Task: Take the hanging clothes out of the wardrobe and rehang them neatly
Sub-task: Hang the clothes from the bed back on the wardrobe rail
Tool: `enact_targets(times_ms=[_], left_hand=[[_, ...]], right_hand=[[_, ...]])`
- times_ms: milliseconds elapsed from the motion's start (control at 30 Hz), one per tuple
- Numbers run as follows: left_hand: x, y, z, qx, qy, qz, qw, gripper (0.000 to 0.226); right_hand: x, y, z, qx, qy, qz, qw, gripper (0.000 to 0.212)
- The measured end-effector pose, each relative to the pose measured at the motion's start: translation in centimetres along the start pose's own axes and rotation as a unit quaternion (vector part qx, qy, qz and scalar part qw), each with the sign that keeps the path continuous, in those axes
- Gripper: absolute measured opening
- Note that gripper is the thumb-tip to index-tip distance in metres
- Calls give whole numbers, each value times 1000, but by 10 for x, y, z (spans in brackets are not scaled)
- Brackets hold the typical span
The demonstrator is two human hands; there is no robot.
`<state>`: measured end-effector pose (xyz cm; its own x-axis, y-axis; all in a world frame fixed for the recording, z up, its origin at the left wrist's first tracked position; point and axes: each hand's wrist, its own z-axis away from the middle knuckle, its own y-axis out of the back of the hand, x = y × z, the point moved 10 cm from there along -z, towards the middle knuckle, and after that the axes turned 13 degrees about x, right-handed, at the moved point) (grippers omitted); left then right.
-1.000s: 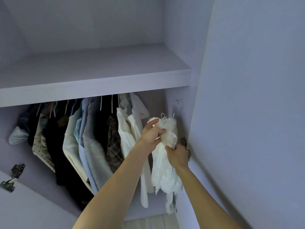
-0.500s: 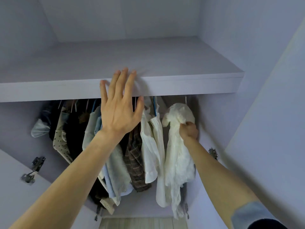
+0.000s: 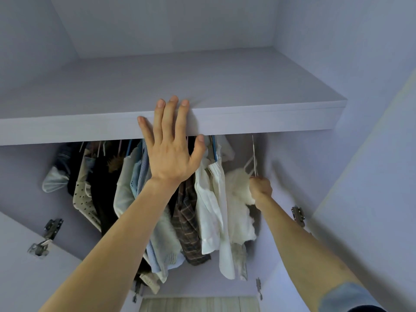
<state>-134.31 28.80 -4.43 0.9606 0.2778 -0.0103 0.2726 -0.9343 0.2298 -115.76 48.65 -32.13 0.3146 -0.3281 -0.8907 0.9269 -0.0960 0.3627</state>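
White top (image 3: 238, 194) has sagged lower; my L hand (image 3: 171, 154) lies splayed on shelf (image 3: 270, 118) front edge, R hand (image 3: 261, 190) grips hanger (image 3: 251, 163), so 1 tug could shed it.

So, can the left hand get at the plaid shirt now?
Probably yes: the left hand is open and empty at the shelf edge, and the plaid shirt hangs just below its wrist, nothing covering it.

Pale shelf (image 3: 247, 86), spanning the full width. The left hand (image 3: 171, 154) lies flat against its front edge. The fingertips (image 3: 173, 100) reach over the top.
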Motion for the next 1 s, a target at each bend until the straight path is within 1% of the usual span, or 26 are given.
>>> enact_targets(times_ms=[100, 200, 300, 400, 533, 700, 800, 1000], left_hand=[[0, -1, 0, 6, -2, -7, 1000, 71], [-1, -1, 1, 11, -5, -15, 1000, 71], [0, -2, 1, -1, -4, -18, 1000, 71], [0, 0, 0, -4, 3, -18, 1000, 70], [0, 2, -1, -14, 11, -16, 1000, 69], [0, 2, 0, -40, 18, -13, 999, 71], [1, 5, -1, -47, 23, -10, 999, 72], [2, 7, -1, -63, 23, -12, 998, 74]], right_hand=[[24, -5, 4, -20, -33, 3, 999, 21], [72, -7, 14, -56, -90, 29, 994, 23], [90, -1, 26, -70, -98, 2, 993, 24], [79, 3, 28, -74, -62, -14, 995, 26], [48, 8, 34, -75, 8, -54, 996, 28], [-2, 14, 49, -75, 82, -110, 988, 29], [-28, 18, 62, -72, 134, -114, 982, 30], [-87, 22, 73, -70, 167, -151, 972, 36]])
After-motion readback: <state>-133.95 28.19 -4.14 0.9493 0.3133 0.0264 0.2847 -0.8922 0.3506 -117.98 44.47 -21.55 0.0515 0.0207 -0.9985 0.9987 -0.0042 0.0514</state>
